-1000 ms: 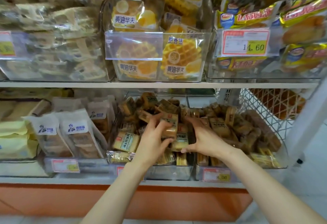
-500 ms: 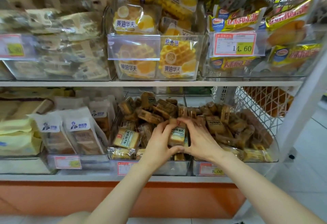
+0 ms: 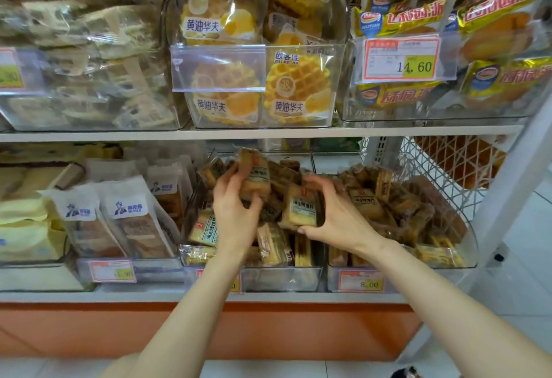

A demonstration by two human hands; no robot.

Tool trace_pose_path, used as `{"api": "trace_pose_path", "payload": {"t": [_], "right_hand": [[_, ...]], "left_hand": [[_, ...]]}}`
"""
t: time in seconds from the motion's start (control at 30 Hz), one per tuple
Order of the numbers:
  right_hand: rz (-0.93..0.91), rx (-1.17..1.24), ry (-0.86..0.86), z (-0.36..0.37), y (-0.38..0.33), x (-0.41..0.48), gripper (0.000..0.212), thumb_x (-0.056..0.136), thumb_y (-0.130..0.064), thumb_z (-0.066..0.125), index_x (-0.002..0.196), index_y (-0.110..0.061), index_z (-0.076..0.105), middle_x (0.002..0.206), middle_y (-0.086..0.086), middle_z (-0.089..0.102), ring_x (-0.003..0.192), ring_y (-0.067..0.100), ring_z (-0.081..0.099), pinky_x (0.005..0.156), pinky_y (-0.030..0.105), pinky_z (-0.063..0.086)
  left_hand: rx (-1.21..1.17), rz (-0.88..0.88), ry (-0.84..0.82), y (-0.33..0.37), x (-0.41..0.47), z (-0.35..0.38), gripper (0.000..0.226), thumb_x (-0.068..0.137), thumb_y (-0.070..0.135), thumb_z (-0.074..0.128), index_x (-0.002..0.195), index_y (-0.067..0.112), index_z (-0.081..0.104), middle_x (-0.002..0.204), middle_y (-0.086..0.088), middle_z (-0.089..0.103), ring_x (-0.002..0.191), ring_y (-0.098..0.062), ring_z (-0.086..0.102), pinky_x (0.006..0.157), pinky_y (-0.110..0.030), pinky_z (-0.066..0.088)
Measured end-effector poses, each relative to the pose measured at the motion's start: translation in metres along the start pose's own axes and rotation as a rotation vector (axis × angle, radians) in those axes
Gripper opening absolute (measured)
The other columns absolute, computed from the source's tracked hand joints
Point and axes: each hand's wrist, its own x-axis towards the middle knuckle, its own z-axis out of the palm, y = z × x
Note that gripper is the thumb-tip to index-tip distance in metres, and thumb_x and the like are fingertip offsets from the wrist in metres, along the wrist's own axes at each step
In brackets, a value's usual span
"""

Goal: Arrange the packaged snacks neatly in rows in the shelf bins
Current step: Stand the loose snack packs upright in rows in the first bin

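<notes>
Tan snacks [image 3: 301, 209], hands [image 3: 236, 213] [image 3: 337, 219] now apart, seemingly gripping

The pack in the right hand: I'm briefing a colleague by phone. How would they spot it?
On the lower shelf, find the clear bin left of the 8.00 tag. Above it, the right hand grips one pack upright. Unlike the blurred pack in the left hand, it faces the camera: pale yellow cake, white label.

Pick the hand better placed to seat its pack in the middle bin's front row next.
Right, probably. The right hand holds the upright pack low, just above the front row; the left hand holds the tilted pack higher.
</notes>
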Motion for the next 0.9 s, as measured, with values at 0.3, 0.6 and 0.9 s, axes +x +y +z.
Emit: {"api": "trace_pose_path", "payload": {"t": [0.3, 0.6, 0.9], "right_hand": [[-0.025, 0.137, 0.177, 0.019, -0.033, 0.029, 0.059, 0.074, -0.034, 0.075, 0.122, -0.025, 0.041, 0.125, -0.004, 0.047, 0.109, 0.009, 0.047, 0.084, 0.022, 0.038], [-0.204, 0.184, 0.138, 0.074, -0.09, 0.075, 0.05, 0.082, -0.03, 0.068, 0.127, -0.02, 0.049, 0.138, 0.001, 0.042, 0.129, 0.016, 0.037, 0.107, 0.036, 0.034], [-0.037, 0.01, 0.06, 0.047, -0.059, 0.084, 0.056, 0.083, -0.053, 0.059, 0.133, -0.033, 0.044, 0.141, -0.004, 0.044, 0.133, 0.019, 0.035, 0.11, 0.04, 0.031]], "left_hand": [[0.249, -0.05, -0.182, -0.049, 0.013, -0.057, 0.043, 0.083, 0.01, 0.065, 0.124, 0.011, 0.056, 0.115, -0.016, 0.059, 0.105, -0.03, 0.054, 0.091, -0.033, 0.041], [0.43, 0.029, -0.099, -0.062, 0.01, -0.072, 0.071, 0.073, 0.011, 0.075, 0.131, -0.005, 0.037, 0.121, -0.025, 0.043, 0.113, -0.037, 0.036, 0.095, -0.042, 0.032], [0.458, 0.176, -0.272, -0.07, 0.017, -0.058, 0.056, 0.078, 0.029, 0.063, 0.128, 0.011, 0.045, 0.124, -0.018, 0.047, 0.109, -0.04, 0.048, 0.088, -0.047, 0.042]]}}
